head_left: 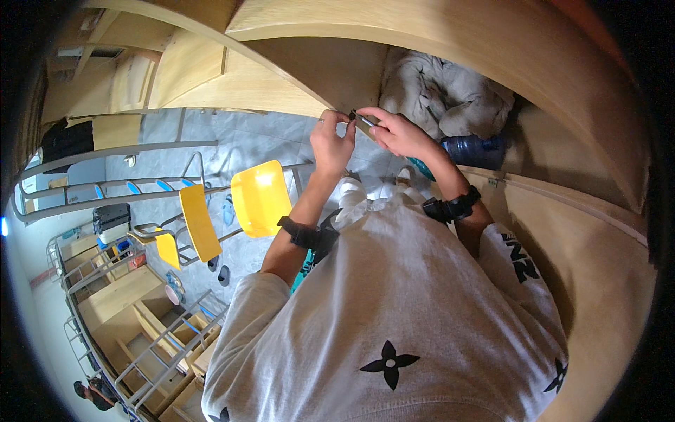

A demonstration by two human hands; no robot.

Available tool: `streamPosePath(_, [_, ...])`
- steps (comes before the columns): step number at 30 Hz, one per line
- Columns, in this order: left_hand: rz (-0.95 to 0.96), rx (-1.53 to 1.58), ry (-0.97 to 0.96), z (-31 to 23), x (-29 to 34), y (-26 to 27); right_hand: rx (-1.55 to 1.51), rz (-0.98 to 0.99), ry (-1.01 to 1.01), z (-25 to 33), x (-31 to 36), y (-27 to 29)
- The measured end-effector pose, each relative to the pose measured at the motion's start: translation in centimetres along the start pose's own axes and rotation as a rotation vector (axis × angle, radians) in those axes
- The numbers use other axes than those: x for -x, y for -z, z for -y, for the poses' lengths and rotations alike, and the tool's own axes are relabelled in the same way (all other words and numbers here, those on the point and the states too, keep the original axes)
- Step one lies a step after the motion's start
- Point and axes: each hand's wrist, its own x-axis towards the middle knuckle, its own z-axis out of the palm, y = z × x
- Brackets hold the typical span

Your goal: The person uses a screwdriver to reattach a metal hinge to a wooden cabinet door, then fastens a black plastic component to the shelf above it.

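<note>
At the edge of a wooden board (292, 84), both my hands meet close together. My left hand (332, 144) is closed in a pinch beside a small dark piece (352, 114) on the board's end. Between the fingers of my right hand (402, 133) sits a slim silver pen-like tool (365, 121), its tip pointing at the dark piece. Whether the tip touches it is too small to tell, and so is the tool's exact kind.
A crumpled grey quilt (439, 91) and a large blue water bottle (474, 151) lie right of my hands. Yellow chairs (261, 199) and a metal ladder (116, 188) stand left on the tiled floor (246, 137). Another person (95, 394) is far off at lower left.
</note>
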Motion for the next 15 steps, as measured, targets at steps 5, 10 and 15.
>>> streamPosePath(5, [0.004,-0.024,-0.002,-0.1,-0.1,0.2,0.149,-0.047,0.113,-0.4,-0.9,-0.2])
streamPosePath(10, [-0.010,0.015,-0.006,0.1,-0.2,0.1,-0.127,0.056,0.007,-0.6,-1.2,0.1])
streamPosePath(15, [-0.043,-0.003,-0.015,-0.2,-0.2,-0.3,-0.395,0.098,-0.011,-1.2,-1.4,0.2])
